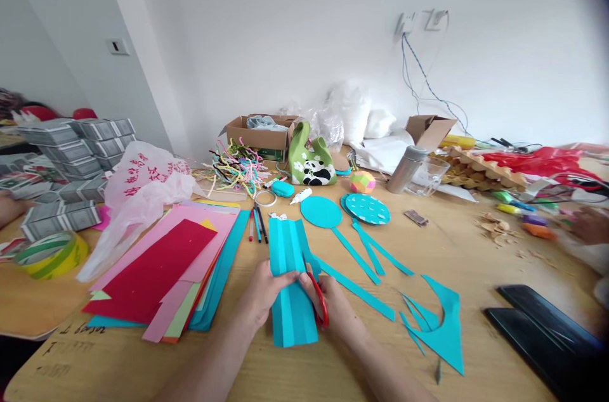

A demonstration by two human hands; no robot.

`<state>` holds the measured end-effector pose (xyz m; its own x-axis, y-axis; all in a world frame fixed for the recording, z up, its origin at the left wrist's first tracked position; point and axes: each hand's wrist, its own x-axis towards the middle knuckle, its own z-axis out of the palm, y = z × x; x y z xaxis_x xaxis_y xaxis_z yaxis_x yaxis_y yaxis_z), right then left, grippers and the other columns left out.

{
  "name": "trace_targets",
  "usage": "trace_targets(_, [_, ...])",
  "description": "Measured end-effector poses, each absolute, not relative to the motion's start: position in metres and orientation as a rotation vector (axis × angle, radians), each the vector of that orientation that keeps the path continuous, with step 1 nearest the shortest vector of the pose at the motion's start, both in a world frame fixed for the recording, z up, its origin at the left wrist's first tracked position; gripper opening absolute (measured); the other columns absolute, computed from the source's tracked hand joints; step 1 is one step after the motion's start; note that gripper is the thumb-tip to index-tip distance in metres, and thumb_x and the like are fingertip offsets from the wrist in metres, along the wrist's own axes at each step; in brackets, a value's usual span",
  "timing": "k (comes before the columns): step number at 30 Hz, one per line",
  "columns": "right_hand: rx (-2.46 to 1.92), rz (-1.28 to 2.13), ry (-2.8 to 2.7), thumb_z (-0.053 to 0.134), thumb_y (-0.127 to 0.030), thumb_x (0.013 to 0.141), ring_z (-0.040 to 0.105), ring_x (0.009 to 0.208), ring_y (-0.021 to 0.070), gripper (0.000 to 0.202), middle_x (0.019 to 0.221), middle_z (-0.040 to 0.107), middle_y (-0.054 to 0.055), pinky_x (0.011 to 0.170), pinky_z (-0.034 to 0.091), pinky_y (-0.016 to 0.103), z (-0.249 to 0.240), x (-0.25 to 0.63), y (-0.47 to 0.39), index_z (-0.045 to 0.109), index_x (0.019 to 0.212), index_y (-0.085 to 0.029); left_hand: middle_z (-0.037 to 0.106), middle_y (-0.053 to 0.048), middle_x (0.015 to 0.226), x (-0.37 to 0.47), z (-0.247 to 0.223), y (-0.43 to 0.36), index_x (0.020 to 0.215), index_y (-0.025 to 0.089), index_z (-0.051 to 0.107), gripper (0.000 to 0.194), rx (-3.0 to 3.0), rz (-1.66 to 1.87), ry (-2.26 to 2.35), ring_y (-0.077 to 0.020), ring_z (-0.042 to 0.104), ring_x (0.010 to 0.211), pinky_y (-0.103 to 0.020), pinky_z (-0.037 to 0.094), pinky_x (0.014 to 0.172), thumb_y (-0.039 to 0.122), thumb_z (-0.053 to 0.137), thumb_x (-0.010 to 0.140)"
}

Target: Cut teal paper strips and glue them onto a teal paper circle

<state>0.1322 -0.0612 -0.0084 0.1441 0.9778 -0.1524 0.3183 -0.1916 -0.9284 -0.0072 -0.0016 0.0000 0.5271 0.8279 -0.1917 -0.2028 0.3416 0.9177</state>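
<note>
Teal folded paper (291, 281), hands (264, 297) gripping, scissors (320, 300)

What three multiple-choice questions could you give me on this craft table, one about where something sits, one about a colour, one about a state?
1. Where does the stack of coloured paper sheets lie?
A. Left of the hands
B. Behind the panda bag
C. On the black tray

2. What colour are the handles of the scissors?
A. Blue
B. Red
C. Yellow

3. How is the folded teal paper held?
A. Lying untouched
B. Rolled in a tube
C. Gripped by the left hand, with the right hand working scissors at its edge

Answers: 1 A, the stack lies on the person's left; 2 B, red loops show at the right hand; 3 C, both hands meet at the pleated sheet.
</note>
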Motion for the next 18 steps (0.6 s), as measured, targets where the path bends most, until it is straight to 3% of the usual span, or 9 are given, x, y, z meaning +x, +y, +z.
trace_targets(12, [-1.576, 1.128, -1.175, 0.061, -0.068, 0.069, 0.020, 0.047, 0.0086, 0.059, 0.047, 0.025, -0.005, 0.041, 0.019, 0.024, 0.002, 0.126, -0.063, 0.027, 0.049, -0.024, 0.073, -0.014, 0.103, -0.007, 0.003, -0.006, 0.097, 0.013, 0.072, 0.040, 1.039, 0.762, 0.779, -0.0349, 0.067, 0.098, -0.043, 0.053, 0.083, 0.039, 0.079, 0.067])
trace_targets(18, [-1.649, 0.991, -1.245, 0.054, -0.069, 0.074, 0.022, 0.049, 0.0094, 0.057, 0.050, 0.025, -0.005, 0.044, 0.019, 0.025, -0.009, 0.132, -0.061, 0.029, 0.050, -0.024, 0.072, -0.015, 0.105, -0.005, 0.010, -0.009, 0.098, 0.012, 0.072, 0.046, 1.028, 0.737, 0.787, -0.0355, 0.066, 0.098, -0.043, 0.052, 0.084, 0.039, 0.082, 0.061])
